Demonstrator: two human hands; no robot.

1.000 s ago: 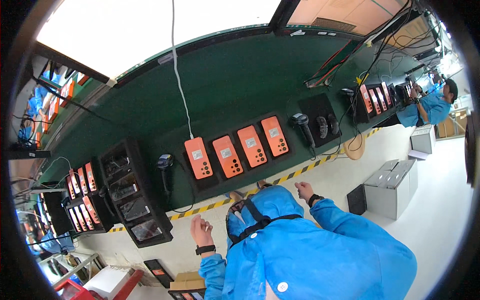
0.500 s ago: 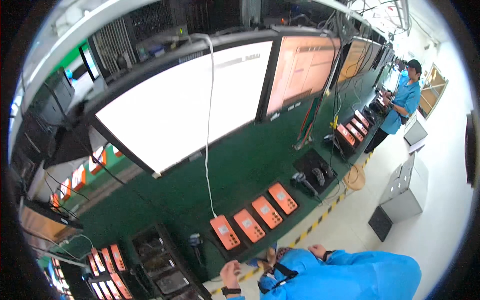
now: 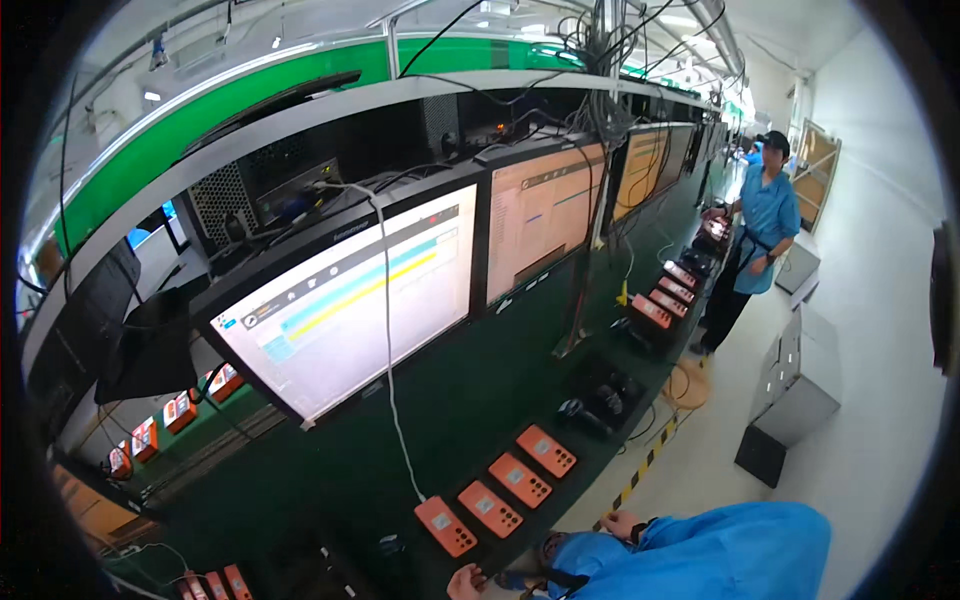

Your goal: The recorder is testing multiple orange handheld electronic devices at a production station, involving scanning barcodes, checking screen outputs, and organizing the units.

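Note:
A row of several orange smartphones [image 3: 490, 509] lies back side up along the near edge of the dark green bench. A white cable [image 3: 393, 415] runs down over a monitor to the leftmost phone [image 3: 446, 526] and meets its far end. Just below that phone is my left hand [image 3: 466, 582], partly cut off by the lower edge, its fingers loosely apart with nothing seen in them. My right hand [image 3: 620, 524] hangs beside the bench, away from the phones, its fingers loosely extended and holding nothing visible.
A lit monitor [image 3: 350, 290] and an orange-tinted monitor [image 3: 545, 220] stand behind the phones. Dark handheld devices [image 3: 600, 400] lie farther right. A co-worker in blue [image 3: 770, 200] stands along the bench. A round stool [image 3: 688, 384] and grey boxes [image 3: 805, 370] occupy the floor.
The view has tilted upward, so the bench and my hands sit lower in it. The white monitor now shows a page with coloured bars. The phones look unmoved.

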